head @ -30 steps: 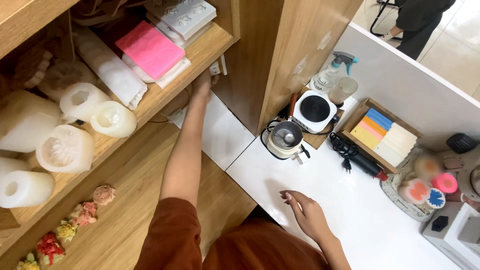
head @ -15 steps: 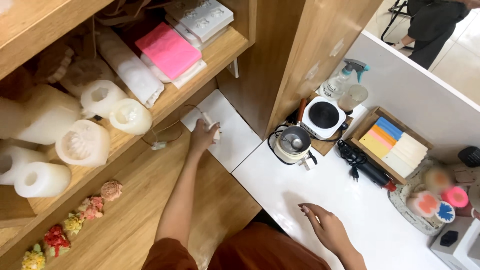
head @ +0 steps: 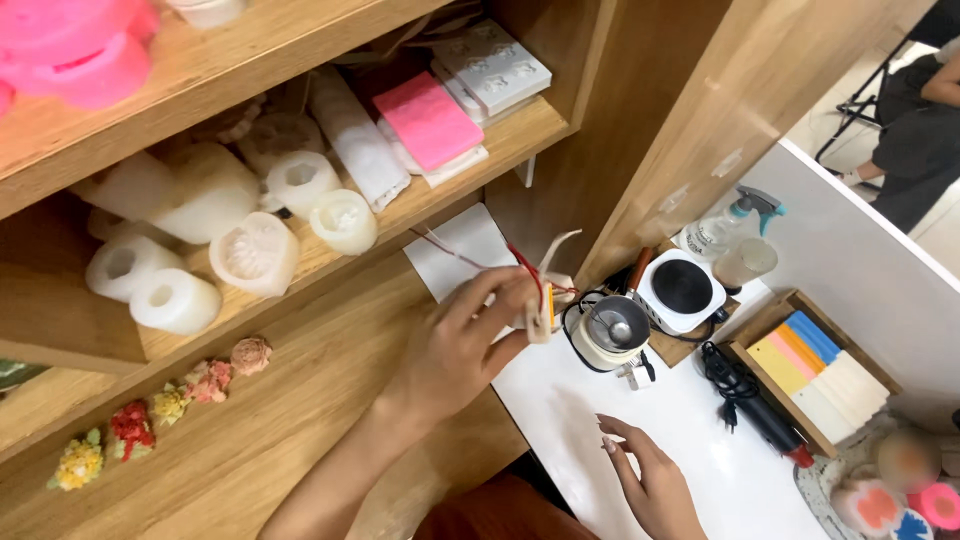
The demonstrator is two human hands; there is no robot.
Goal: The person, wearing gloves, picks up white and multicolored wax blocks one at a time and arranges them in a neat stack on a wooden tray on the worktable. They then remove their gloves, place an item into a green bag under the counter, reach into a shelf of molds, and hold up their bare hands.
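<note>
Head view: metal pot (head: 612, 333), hotplate (head: 682, 289) beside left hand (head: 462, 345) gripping wicks (head: 536, 290).

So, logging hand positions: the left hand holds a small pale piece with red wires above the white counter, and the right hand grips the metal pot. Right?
Not quite. In the head view the right hand rests open on the white counter, clear of the metal pot. The left hand does hold the pale piece with red wires.

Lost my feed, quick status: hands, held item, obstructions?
Left hand gripping small whitish mould with red wires. Right hand open, empty, over white table. Metal pot close beside mould.
</note>
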